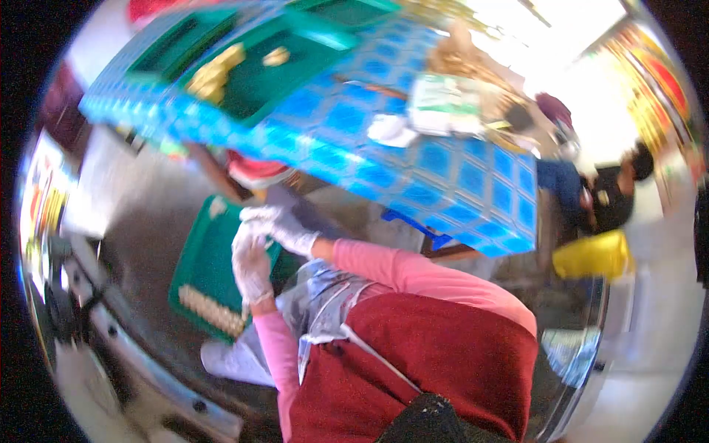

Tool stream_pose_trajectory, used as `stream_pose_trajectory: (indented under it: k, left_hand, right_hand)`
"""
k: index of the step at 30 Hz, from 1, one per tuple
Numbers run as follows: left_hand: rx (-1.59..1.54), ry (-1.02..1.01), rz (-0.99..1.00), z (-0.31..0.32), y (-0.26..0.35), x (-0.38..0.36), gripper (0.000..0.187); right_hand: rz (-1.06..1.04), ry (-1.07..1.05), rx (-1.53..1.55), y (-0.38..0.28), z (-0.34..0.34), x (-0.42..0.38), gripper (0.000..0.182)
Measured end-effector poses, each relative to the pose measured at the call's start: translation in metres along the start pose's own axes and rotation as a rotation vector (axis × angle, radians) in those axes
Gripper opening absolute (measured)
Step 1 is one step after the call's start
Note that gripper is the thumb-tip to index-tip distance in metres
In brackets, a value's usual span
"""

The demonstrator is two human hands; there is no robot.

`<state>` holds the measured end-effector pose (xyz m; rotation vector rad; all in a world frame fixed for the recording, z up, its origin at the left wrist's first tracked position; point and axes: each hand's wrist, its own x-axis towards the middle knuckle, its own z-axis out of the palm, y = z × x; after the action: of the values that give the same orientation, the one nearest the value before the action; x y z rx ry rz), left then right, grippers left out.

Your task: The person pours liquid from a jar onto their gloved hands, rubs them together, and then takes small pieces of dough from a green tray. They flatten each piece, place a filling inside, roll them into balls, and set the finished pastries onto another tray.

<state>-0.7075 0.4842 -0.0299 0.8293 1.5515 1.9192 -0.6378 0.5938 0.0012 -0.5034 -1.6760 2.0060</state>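
Observation:
My left hand (251, 269) and my right hand (281, 227), both in thin white gloves, meet over the right edge of a green tray (193, 258). Their fingers are closed together at the tips; what they hold, if anything, is blurred and too small to name. Along the tray's near end lies a row of small pale pieces (210, 310), apart from my hands. Another pale lump (217, 207) sits at its far end. The tray is beside my legs.
A table with a blue checked cloth (473, 173) stands ahead. On it are green trays (258, 92), one with yellowish lumps (216, 72), and a white-and-green packet (444, 103). At right are a yellow bag (593, 255) and a person in black (613, 196).

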Motion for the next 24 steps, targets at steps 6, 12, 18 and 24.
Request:
stream_pose_trajectory:
  k: [6,12,18,24]
  left_hand:
    - [-0.741,0.242,-0.180,-0.007,-0.012,0.016,0.030]
    - [-1.114,0.147,-0.159,-0.014,-0.004,0.007,0.028]
    - [-0.785,0.455,-0.261,-0.007,-0.005,0.003,0.035]
    - [-0.845,0.458,-0.266,-0.012,-0.005,-0.001,0.036]
  right_hand:
    - [0.075,-0.072,-0.091,0.007,-0.002,0.010,0.031]
    - [0.069,-0.129,0.022,0.012,0.000,0.020,0.028]
    - [0.122,-0.096,-0.018,0.021,-0.001,0.029,0.024]
    - [-0.088,-0.219,-0.271,0.008,0.003,0.037,0.025]
